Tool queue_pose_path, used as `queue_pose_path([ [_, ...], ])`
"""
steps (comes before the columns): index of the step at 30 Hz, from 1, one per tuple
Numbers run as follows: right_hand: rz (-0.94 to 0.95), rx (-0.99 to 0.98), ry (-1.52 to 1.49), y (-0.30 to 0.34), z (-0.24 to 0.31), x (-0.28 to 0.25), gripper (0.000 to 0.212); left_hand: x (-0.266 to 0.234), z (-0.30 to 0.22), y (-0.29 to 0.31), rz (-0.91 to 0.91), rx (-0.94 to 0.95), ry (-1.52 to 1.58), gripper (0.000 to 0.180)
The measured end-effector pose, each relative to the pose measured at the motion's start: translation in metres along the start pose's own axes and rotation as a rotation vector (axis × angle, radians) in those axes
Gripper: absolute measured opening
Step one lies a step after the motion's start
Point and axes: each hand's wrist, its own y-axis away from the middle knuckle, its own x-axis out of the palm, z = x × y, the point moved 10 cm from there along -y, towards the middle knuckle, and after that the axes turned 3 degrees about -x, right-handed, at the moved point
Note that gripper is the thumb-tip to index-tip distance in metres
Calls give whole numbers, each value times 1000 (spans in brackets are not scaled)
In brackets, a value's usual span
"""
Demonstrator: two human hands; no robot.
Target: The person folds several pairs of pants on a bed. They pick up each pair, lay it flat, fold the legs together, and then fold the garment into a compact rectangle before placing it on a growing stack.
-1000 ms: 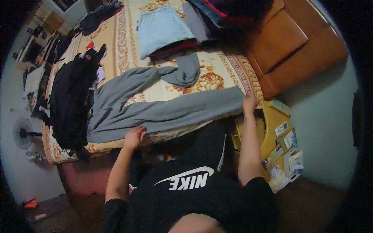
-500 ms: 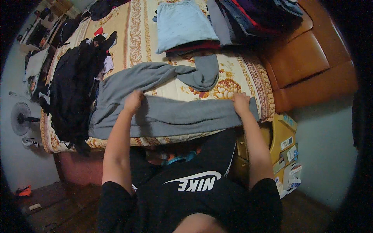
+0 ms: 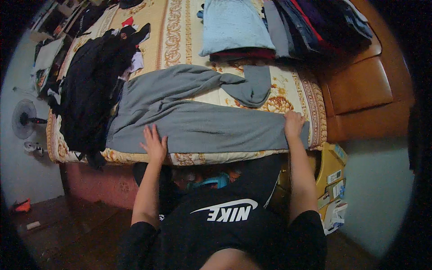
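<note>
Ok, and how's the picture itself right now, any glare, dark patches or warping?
Head view: grey sweatpants, left hand and right hand look fairly clear; head view: a soft sheen on the brown headboard; head view: the floor is dim and grainy; head view: fisheye distortion bows the floral bedspread's near edge, and the corners go black.

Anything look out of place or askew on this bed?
Yes: on the gray pants, the far leg is bent and crumpled toward its end, while the near leg lies flatter. The black clothes at left are heaped, unlike the stacked clothes beyond the pants.
</note>
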Motion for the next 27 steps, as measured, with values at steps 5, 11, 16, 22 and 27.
queue_pose_path([
  [5,-254,141,-40,25,13,-27,35,-2,97,25,-90,-275,52,58],
  [11,56,27,-261,110,127,7,66,51,246,11,-288,-709,1155,61],
  [16,160,-43,-196,131,130,7,77,37,295,3,-342,-468,676,65],
  [22,-17,-37,-37,130,63,42,72,44,281,18,-267,-567,815,66],
  [27,-281,-24,-693,114,4,-14,54,29,273,27,-243,-554,838,68],
])
